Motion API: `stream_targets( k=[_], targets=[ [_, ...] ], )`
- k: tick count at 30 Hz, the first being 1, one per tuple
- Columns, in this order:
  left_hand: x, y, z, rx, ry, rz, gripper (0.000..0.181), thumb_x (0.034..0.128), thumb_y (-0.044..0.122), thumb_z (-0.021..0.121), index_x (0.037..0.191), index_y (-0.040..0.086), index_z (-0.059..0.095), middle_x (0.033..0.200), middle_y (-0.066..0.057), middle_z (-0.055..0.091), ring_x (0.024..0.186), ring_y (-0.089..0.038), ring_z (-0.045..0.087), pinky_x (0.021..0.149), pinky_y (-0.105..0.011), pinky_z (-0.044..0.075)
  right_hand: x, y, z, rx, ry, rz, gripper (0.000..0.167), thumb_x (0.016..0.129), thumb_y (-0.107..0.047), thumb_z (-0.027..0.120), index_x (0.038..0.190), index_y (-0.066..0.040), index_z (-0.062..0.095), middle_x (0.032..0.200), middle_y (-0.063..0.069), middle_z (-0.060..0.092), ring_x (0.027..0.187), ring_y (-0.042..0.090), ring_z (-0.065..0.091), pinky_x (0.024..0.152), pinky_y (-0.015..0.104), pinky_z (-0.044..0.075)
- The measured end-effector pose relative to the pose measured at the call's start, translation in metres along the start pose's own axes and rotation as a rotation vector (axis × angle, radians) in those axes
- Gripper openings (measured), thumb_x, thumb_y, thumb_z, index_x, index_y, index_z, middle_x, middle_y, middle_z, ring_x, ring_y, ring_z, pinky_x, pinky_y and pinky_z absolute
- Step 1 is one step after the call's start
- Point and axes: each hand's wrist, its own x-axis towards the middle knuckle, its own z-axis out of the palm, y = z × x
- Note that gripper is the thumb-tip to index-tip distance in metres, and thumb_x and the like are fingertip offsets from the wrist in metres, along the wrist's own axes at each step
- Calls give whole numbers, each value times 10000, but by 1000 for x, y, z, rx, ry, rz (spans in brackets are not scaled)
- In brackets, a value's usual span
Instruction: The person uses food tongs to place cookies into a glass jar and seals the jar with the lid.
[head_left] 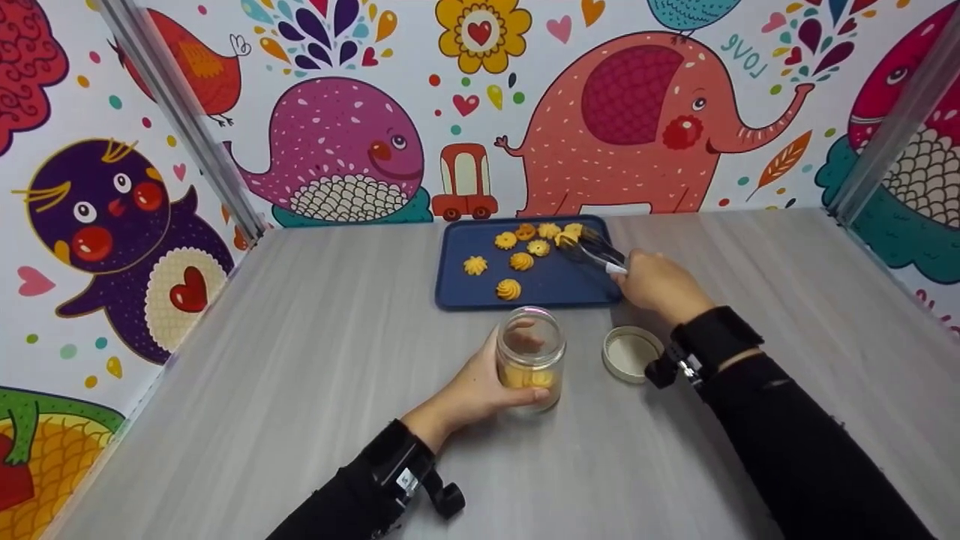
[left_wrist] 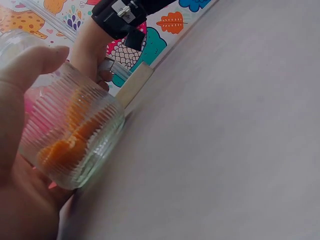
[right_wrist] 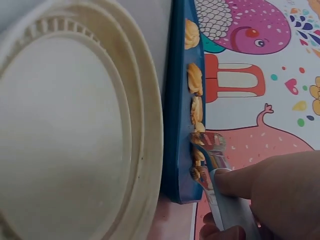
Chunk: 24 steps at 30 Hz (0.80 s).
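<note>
My left hand (head_left: 480, 386) grips a clear ribbed glass jar (head_left: 531, 349) that stands open-topped on the table. Yellow-orange cookies (left_wrist: 75, 145) lie in its bottom, seen through the glass in the left wrist view. With my right hand (head_left: 664, 285) I hold a pair of tongs (head_left: 611, 264). Their tips reach over the far right part of a blue tray (head_left: 555, 289), around a cookie (head_left: 568, 238) there. Whether the tips touch it, I cannot tell. Several more piped cookies (head_left: 521, 261) are spread over the tray.
A round cream lid (head_left: 634, 354) lies inside up to the right of the jar, below my right wrist; it looms large in the right wrist view. Behind the tray rises a wall (head_left: 480, 112) printed with cartoon animals. Metal posts (head_left: 187, 120) stand at the table's far corners.
</note>
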Motion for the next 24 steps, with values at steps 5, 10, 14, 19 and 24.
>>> stream_targets(
  k=[5, 10, 14, 19, 24],
  targets=[
    [-1, 0, -1, 0, 1, 3, 875, 829, 147, 924, 1544, 155, 421, 1437, -69, 599, 1349, -200, 567, 1181, -422, 396, 7, -7, 3, 15, 11, 14, 389, 1098, -316, 547, 1140, 67, 600, 940, 185, 575, 856, 349, 581, 742, 458, 484],
    [0, -1, 0, 1, -5, 19, 875, 827, 144, 924, 1542, 147, 420, 1434, -75, 604, 1348, -207, 570, 1180, -414, 397, 12, -8, 5, 33, 19, 34, 385, 1096, -316, 540, 1141, 62, 594, 955, 192, 575, 861, 357, 587, 751, 462, 490],
    [1, -3, 0, -12, -7, 28, 877, 821, 121, 921, 1540, 130, 420, 1429, -84, 606, 1345, -212, 571, 1173, -395, 402, 15, -9, 6, 39, 23, 27, 377, 1095, -300, 539, 1143, 72, 582, 965, 202, 577, 869, 369, 586, 771, 475, 493],
    [0, -2, 0, -32, -9, 29, 876, 820, 96, 910, 1544, 125, 418, 1433, -95, 598, 1342, -219, 574, 1161, -380, 417, 14, -10, 7, 35, 49, 2, 362, 1086, -276, 550, 1133, 81, 591, 967, 218, 599, 868, 380, 591, 792, 498, 500],
    [0, -2, 0, -25, -5, 31, 871, 818, 99, 911, 1540, 123, 424, 1433, -94, 604, 1345, -218, 575, 1161, -375, 418, 12, -10, 7, 10, 70, -18, 355, 1088, -264, 558, 1146, 84, 594, 1025, 265, 638, 908, 408, 610, 834, 537, 508]
  ],
)
